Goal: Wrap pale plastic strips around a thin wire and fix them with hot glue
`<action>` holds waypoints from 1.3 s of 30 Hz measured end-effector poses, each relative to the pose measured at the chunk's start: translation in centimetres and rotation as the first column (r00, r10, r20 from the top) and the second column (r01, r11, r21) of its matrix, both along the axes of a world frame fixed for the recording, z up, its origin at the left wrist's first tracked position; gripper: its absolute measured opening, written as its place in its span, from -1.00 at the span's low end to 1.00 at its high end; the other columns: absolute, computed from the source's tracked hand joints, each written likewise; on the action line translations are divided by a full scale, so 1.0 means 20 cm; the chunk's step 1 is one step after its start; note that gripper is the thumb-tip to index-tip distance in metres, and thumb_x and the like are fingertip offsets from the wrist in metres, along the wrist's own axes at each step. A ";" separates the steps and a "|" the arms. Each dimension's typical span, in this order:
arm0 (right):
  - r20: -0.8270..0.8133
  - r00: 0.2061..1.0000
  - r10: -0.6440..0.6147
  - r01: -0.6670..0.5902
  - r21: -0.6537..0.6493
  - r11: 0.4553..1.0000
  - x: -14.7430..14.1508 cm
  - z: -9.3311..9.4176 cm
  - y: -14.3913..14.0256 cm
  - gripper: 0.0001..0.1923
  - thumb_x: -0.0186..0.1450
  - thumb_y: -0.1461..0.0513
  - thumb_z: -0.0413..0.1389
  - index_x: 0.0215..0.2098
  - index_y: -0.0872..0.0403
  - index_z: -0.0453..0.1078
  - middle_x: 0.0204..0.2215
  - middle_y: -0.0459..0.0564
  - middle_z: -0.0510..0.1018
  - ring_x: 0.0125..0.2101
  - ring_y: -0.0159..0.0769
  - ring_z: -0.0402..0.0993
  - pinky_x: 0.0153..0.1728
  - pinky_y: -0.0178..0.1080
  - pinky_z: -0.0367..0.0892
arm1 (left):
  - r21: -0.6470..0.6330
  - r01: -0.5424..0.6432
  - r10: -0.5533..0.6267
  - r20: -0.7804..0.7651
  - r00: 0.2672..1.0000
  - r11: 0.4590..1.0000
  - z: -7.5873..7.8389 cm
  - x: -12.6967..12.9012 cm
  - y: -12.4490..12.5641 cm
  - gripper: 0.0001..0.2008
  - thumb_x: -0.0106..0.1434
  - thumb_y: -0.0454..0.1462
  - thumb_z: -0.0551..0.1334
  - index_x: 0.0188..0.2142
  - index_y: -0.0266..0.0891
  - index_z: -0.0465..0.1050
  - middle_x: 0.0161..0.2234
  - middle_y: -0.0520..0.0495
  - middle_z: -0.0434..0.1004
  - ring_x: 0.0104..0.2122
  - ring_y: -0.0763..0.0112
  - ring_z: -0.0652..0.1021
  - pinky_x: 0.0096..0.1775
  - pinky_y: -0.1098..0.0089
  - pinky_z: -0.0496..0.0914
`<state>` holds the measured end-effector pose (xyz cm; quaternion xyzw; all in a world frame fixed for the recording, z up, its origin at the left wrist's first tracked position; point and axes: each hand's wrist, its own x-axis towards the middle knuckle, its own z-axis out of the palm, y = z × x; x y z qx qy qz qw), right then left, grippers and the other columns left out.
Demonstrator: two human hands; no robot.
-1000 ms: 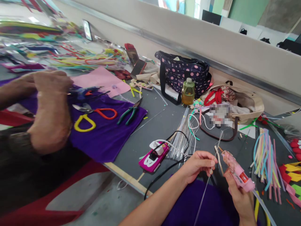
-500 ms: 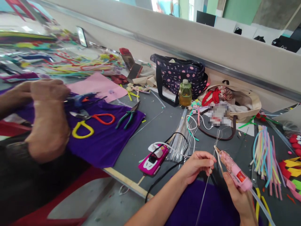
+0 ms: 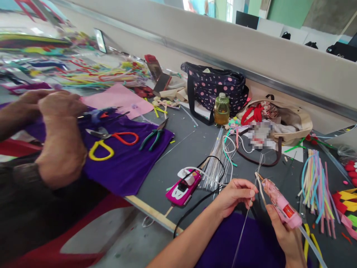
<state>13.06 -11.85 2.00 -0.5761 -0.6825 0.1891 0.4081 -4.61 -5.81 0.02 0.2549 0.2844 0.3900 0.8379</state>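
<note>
Between the thumb and fingers of my left hand (image 3: pixel 237 196) is a thin wire (image 3: pixel 244 227), which runs down toward me and up past the fingertips. My right hand (image 3: pixel 286 232) is wrapped round a pink hot glue gun (image 3: pixel 281 203) with a clear glue stick (image 3: pixel 312 247) coming out of its back end. A pale, narrow strip (image 3: pixel 261 191) also stands between my right hand and the nozzle; its kind is unclear. The nozzle is close beside the wire; whether they touch I cannot tell. Purple cloth (image 3: pixel 237 242) lies beneath my hands.
A pink power strip (image 3: pixel 184 188) with cables is left of my hands, near a bundle of wires (image 3: pixel 214 163). Pipe cleaners (image 3: pixel 318 190) lie right. Scissors (image 3: pixel 102 149) and pliers (image 3: pixel 153 137) rest near a co-worker's hands (image 3: pixel 58 102). Bags (image 3: pixel 214 87) and a bottle (image 3: pixel 221 108) stand behind.
The view has shifted slightly, so the things on the table appear a little to the right. My hands keep nearly the same pose on the wire and the glue gun.
</note>
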 end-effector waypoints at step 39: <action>0.039 0.993 0.110 -0.108 -0.045 0.993 0.01 0.00 0.00 -0.54 0.29 0.01 0.07 0.07 0.04 0.42 -0.06 0.11 0.55 -0.04 -0.04 0.49 -0.07 -0.12 0.44 | 0.021 -0.057 0.057 0.008 0.998 0.998 -0.01 -0.02 0.01 -0.70 -0.14 -0.22 0.48 -0.46 -0.40 0.54 -0.61 -0.04 0.50 -0.68 0.51 0.47 -0.57 0.50 0.38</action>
